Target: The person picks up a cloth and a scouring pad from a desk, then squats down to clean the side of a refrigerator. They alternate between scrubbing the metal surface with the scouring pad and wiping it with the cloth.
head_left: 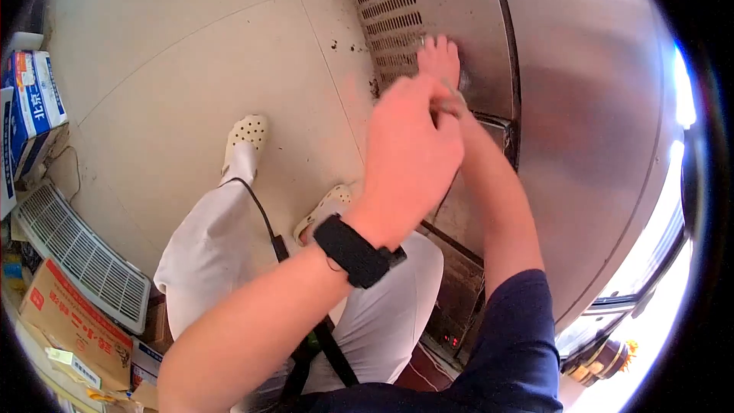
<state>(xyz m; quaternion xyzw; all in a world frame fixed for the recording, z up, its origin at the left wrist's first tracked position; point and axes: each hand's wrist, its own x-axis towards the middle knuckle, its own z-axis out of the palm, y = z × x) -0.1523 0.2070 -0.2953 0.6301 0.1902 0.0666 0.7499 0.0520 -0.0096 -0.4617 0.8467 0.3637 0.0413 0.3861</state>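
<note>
The right hand (440,60) reaches down, fingers stretched flat against the steel cabinet (581,107) front, at the right edge of its vent grille (386,8). The left hand (411,154), with a black wristband (356,251), curls over the right wrist, knuckles up. I can't tell whether it grips anything.

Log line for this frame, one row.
left hand fisted by right wrist | right hand on steel panel beside vent grille
</note>
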